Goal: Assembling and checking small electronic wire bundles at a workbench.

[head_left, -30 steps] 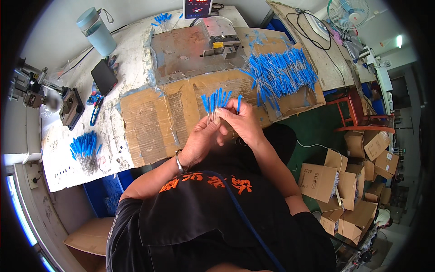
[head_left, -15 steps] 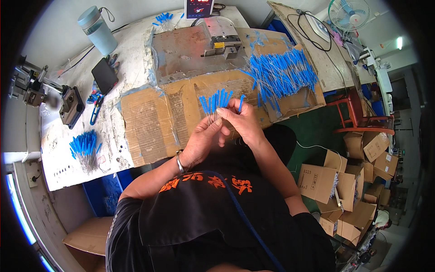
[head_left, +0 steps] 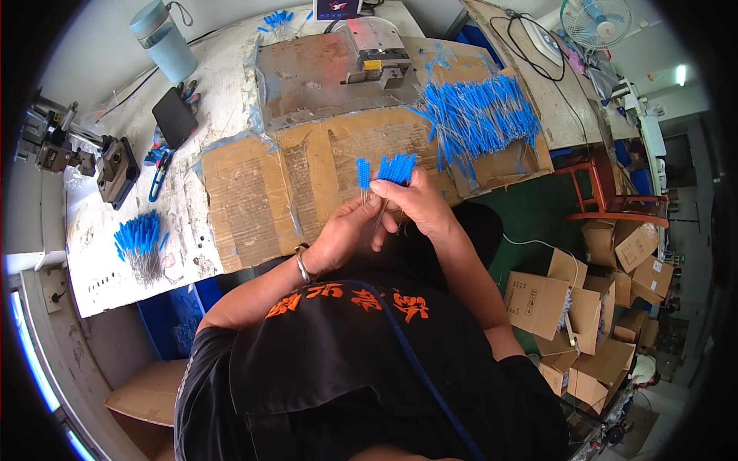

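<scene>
My left hand (head_left: pixel 346 233) pinches a few small wire brushes (head_left: pixel 364 173) with blue bristle heads, their thin metal stems running down between thumb and fingers. Close beside it, my right hand (head_left: pixel 424 203) is closed round a larger bunch of the same blue brushes (head_left: pixel 397 167), heads upward. The two hands nearly touch at the fingertips above the cardboard's near edge. A narrow gap parts the two groups of heads. The lower stems are partly hidden by the fingers.
A big pile of blue brushes (head_left: pixel 480 119) lies on cardboard (head_left: pixel 246 196) at the right. A standing bundle (head_left: pixel 140 246) is at the left, near a cutter (head_left: pixel 160 177), a phone-like dark slab (head_left: pixel 175 123) and a bottle (head_left: pixel 165 46). A metal fixture (head_left: pixel 380 58) stands behind.
The fanned brushes have become two groups: a few in my left hand, a larger bunch in my right. The brush that stood apart by my right fingers is now among that bunch.
</scene>
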The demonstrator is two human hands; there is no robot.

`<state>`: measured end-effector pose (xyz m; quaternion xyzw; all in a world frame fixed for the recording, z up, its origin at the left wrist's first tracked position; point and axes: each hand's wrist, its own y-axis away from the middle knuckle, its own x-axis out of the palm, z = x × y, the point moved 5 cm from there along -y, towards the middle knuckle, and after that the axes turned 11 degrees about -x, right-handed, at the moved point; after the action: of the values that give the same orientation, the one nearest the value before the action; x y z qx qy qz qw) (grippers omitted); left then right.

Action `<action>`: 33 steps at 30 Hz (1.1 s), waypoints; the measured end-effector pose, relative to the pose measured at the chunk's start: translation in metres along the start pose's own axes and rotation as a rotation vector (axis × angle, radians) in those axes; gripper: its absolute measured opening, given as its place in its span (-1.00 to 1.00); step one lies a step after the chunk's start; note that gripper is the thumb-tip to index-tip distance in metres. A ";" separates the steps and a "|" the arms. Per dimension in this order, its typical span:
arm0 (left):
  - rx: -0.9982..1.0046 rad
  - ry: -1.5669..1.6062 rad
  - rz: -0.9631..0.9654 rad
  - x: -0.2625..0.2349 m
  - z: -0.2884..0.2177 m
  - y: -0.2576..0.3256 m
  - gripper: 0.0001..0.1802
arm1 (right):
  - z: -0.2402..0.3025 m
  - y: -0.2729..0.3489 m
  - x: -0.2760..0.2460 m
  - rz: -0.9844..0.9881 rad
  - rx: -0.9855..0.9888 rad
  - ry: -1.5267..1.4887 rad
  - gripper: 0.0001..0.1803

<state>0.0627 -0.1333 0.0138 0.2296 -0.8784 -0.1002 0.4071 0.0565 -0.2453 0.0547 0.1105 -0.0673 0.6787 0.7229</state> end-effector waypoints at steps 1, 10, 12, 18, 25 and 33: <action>-0.001 -0.012 0.027 0.002 0.000 0.001 -0.59 | 0.001 0.001 0.001 0.002 0.000 0.000 -0.89; -0.038 -0.082 0.005 -0.005 0.007 0.000 -0.64 | 0.004 0.001 0.003 0.049 -0.031 0.102 -0.87; -0.040 -0.070 0.045 -0.004 0.008 0.000 -0.66 | 0.001 0.004 0.005 0.067 0.105 0.072 -0.86; -0.065 -0.065 0.046 -0.004 0.009 0.001 -0.67 | -0.006 0.003 0.006 0.022 0.088 0.010 -0.87; -0.082 -0.032 0.028 -0.002 0.006 0.002 -0.57 | -0.013 0.001 -0.003 -0.022 0.013 0.038 -0.89; -0.032 -0.114 -0.012 -0.005 0.006 0.001 -0.56 | -0.017 0.001 -0.012 -0.149 -0.009 0.124 -0.88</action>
<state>0.0604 -0.1297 0.0070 0.2222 -0.8970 -0.1298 0.3594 0.0542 -0.2521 0.0350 0.0696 -0.0171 0.6281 0.7748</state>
